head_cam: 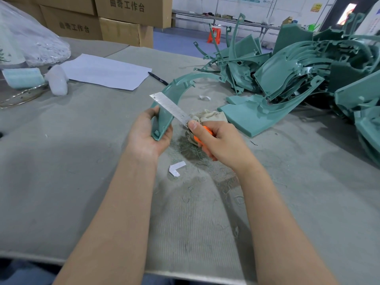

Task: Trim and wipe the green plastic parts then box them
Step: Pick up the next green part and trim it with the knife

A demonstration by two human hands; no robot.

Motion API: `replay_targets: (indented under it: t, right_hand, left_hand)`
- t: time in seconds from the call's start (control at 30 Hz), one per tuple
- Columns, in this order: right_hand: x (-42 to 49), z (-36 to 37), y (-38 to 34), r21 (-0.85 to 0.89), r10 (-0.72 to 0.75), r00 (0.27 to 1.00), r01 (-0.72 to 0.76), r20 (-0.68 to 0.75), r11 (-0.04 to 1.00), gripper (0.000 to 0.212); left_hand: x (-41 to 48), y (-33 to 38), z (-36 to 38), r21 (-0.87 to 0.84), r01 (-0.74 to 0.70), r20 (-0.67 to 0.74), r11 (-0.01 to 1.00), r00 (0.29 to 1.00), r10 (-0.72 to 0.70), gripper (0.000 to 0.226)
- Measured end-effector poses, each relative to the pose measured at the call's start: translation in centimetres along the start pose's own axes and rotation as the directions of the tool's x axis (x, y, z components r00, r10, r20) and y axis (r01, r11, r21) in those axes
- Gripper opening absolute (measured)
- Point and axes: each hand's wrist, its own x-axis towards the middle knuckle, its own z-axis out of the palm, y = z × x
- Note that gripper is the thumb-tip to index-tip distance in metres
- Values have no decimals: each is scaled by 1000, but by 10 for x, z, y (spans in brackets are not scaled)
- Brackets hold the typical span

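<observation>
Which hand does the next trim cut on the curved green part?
Right. The right hand grips the orange-handled utility knife, its long steel blade crossing the curved green plastic part, which the left hand holds.

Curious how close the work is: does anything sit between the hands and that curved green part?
Nothing visible. The left hand grips the curved green part at its near end; the right hand, holding an orange knife and cloth, lays the blade across it.
</observation>
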Motion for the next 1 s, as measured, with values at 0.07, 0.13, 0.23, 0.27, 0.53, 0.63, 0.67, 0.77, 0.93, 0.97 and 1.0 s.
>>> replay_targets:
  t: [0.07, 0.13, 0.23, 0.27, 0.53, 0.63, 0.67, 0.77, 0.93, 0.97, 1.0]
  right_hand:
    - [0, 0, -1, 2, -1, 999, 1, -37, 1000, 59]
    - [1, -1, -2, 1, -13, 997, 13, -77, 1000, 55]
    - [1, 0, -2, -84, -49, 995, 42, -91, 996, 56]
    - [1, 1, -1, -116, -59, 993, 47, -101, 992, 56]
    - [4, 4, 5, -267, -94, 986, 54, -141, 962, 54]
    - [5, 6, 4, -285, -102, 988, 65, -117, 956, 56]
    - [5, 6, 4, -280, -102, 989, 68, -109, 958, 56]
    - [5, 5, 4, -274, -89, 993, 64, -81, 960, 57]
    - [2, 13, 1, -282, -111, 993, 114, 30, 952, 57]
    - [2, 14, 0, -278, -115, 992, 125, 54, 953, 57]
    - [2, 15, 0, -269, -115, 990, 132, 78, 954, 56]
  left_hand:
    - [2, 0, 0, 0, 6, -8, 1000, 1000, -6, 9]
    - [3, 0, 0, -3, 8, -15, 1000, 1000, -9, 9]
    - [4, 0, 0, -30, -4, -14, 1000, 1000, 3, 6]
    - [4, -1, 0, -31, -4, -14, 1000, 1000, 4, 5]
    - [6, 0, 0, -18, -9, -65, 1000, 998, 7, 11]
    - [5, 1, 0, -15, -15, -65, 1000, 998, 14, 5]
    - [5, 1, 0, -12, -19, -68, 1000, 998, 19, 5]
    - [3, 1, 0, -11, -19, -54, 1000, 998, 18, 8]
    - [2, 3, 0, -56, -24, -45, 998, 999, 21, 16]
    - [2, 4, 0, -76, -19, -46, 997, 999, 16, 15]
    - [2, 6, 0, -72, -18, -41, 997, 999, 15, 13]
